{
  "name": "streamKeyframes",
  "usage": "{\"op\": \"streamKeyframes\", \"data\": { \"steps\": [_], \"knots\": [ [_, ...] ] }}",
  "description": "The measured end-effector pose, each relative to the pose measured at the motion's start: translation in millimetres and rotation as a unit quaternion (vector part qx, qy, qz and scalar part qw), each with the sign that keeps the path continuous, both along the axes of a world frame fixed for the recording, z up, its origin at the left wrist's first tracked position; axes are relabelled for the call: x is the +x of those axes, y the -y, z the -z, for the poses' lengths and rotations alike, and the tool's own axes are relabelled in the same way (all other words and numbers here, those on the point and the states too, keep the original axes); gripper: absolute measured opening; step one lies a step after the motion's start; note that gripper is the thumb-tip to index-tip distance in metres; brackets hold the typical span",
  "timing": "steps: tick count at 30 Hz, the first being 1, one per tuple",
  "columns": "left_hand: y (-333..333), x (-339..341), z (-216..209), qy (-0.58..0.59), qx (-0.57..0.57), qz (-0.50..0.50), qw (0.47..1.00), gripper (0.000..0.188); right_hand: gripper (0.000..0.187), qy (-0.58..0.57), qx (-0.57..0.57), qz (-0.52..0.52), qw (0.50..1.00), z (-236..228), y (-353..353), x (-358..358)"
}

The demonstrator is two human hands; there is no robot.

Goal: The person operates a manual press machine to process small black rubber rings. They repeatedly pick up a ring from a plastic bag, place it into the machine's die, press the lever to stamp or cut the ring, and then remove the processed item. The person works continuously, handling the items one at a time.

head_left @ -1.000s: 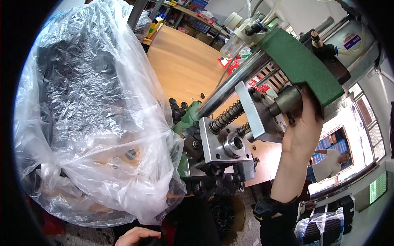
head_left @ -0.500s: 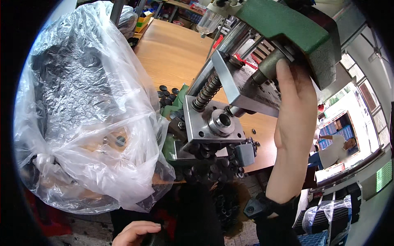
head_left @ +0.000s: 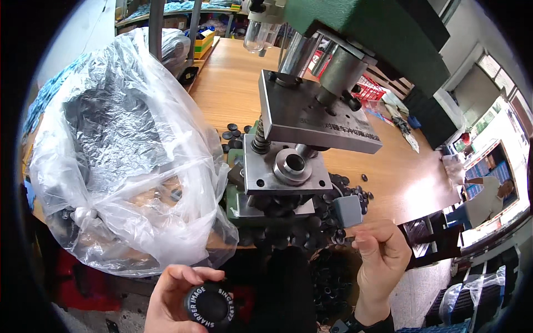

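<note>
At the lower edge my left hand (head_left: 169, 294) grips a round black cap (head_left: 210, 307) with pale lettering round its rim. My right hand (head_left: 383, 255) is beside a small grey box (head_left: 348, 211), thumb and fingers pinched together; whatever they hold, if anything, is too small to make out. In front stands a green press (head_left: 366, 39). Its steel upper plate (head_left: 319, 119) hangs above a lower plate (head_left: 255, 172) bearing a steel ring die (head_left: 294, 166). Several small black discs (head_left: 283, 233) lie under and around the press.
A clear plastic bag (head_left: 183, 233) covers a bulky load at left. The wooden table (head_left: 233, 72) extends behind the press. A red basket (head_left: 369, 89) stands at the back, a yellow and green bin (head_left: 203, 45) farther left. Another person (head_left: 488, 200) is far right.
My right hand has come down from the press head to beside the grey box. My left hand has risen into view with the black cap. The view has shifted.
</note>
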State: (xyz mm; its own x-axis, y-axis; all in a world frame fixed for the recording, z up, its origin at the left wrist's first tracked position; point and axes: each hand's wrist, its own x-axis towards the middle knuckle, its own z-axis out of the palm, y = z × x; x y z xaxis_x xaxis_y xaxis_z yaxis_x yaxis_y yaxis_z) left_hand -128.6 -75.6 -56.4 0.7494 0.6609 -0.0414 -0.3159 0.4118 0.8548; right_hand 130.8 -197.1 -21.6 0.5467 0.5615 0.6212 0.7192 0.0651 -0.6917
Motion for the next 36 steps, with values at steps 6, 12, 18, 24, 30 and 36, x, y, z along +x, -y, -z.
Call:
{"op": "streamKeyframes", "data": {
  "steps": [6, 12, 18, 24, 30, 36],
  "knots": [
    [-5.5, 44.5, -6.4, 0.087, -0.066, -0.047, 0.993, 0.077, 0.034, -0.429, 0.133, -0.171, 0.877, 35.7, 13.3, 12.7],
    [-18.8, 68.5, -11.6, 0.112, -0.006, -0.019, 0.993, 0.07, 0.018, -0.611, 0.101, -0.202, 0.759, 5.5, -5.3, -25.3],
    [-20.3, 72.9, -20.9, 0.072, 0.019, -0.019, 0.997, 0.071, 0.028, -0.553, 0.076, -0.261, 0.787, 53.6, 21.6, 12.7],
    [-24.3, 68.8, -38.3, 0.04, 0.005, -0.037, 0.999, 0.076, 0.032, -0.591, 0.081, -0.147, 0.789, 61.4, 29.0, 26.1],
    [-36.5, 95.4, -52.0, -0.242, 0.378, -0.1, 0.888, 0.072, 0.016, -0.497, -0.069, -0.116, 0.857, 44.8, 22.7, 8.5],
    [-52.6, 124.4, -56.4, -0.276, 0.564, -0.102, 0.772, 0.061, 0.025, -0.554, 0.006, -0.129, 0.822, 78.2, 42.1, 21.8]
  ]
}}
